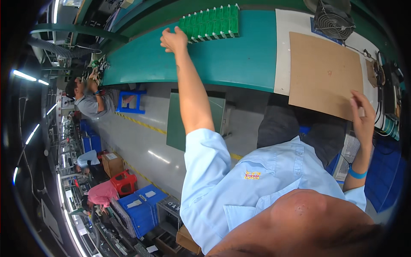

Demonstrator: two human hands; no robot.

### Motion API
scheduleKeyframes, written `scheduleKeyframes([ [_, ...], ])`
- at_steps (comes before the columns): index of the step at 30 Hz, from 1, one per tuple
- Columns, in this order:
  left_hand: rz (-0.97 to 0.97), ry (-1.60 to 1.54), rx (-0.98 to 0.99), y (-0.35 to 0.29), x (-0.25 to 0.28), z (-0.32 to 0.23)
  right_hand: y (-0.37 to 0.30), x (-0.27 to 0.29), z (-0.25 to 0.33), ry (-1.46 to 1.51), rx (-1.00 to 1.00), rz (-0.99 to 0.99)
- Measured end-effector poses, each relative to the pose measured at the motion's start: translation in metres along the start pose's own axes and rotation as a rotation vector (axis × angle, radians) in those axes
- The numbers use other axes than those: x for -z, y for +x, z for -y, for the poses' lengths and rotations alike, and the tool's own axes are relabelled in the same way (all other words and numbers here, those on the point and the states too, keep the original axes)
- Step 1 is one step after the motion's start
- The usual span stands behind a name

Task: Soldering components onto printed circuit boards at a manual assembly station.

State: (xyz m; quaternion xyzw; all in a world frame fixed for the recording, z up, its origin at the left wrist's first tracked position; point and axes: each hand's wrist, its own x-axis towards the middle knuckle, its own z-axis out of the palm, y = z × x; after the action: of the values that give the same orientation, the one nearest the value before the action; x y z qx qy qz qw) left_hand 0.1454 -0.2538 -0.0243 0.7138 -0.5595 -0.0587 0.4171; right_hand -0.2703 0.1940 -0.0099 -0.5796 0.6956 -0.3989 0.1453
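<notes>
Green circuit boards [209, 24] lay rowed on the teal bench [239, 60], apparently for easy reach. We saw the left hand [174, 40] spread beside their left end, contact unclear; the right hand [364, 115], fingers parted, hung beside the cardboard sheet [323, 70].

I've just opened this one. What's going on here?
A person in a light blue shirt works at a bench with a green mat. Their left hand, loosely open, is at the left end of a panel of green circuit boards lying on it; whether it touches the panel is unclear. Their right hand, also open, is by the right edge of a flat brown cardboard sheet. A black fan stands beyond the sheet.
</notes>
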Motion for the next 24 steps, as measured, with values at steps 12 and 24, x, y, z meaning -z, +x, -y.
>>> scheduleKeyframes([
  [12,0.310,0.236,0.147,0.067,0.003,0.038,-0.012,0.016,-0.037,-0.098,-0.150,-0.230],
  [24,0.390,0.117,0.242,0.078,0.005,0.046,-0.008,0.000,-0.051,0.001,-0.242,-0.241],
])
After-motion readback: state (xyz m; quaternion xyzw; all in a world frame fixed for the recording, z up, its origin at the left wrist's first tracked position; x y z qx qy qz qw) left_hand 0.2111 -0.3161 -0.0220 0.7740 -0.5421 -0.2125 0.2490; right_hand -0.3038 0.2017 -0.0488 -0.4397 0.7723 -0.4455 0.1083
